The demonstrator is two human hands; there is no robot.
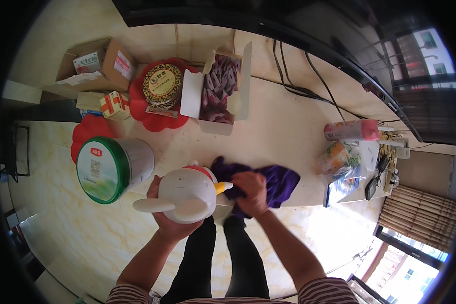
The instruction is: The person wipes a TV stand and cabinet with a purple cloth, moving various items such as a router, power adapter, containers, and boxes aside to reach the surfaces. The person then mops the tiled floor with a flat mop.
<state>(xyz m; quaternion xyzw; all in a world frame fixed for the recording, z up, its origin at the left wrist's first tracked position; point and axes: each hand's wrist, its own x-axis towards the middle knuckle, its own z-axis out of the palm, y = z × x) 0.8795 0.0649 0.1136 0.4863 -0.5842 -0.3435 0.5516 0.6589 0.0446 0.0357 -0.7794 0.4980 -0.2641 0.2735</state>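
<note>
My left hand (182,227) is wrapped around a white rabbit-shaped figure (188,193) with long ears, a red band and a yellow part at its side. The figure is tilted, its ears towards me. In my right hand (250,192) is a dark purple cloth (283,182), bunched under the fingers and spread over the table's front edge. The white tip of the yellow part lies close to my right fingers; whether they touch I cannot tell. The figure's underside is hidden.
A white tub with a green lid (103,170) stands left. Behind are a cardboard box (117,64), a round tin (162,84) on a red mat (136,110) and an open carton of sachets (220,89). Right are a pink spray can (351,130) and cables (383,163). A television (288,38) overhangs the back.
</note>
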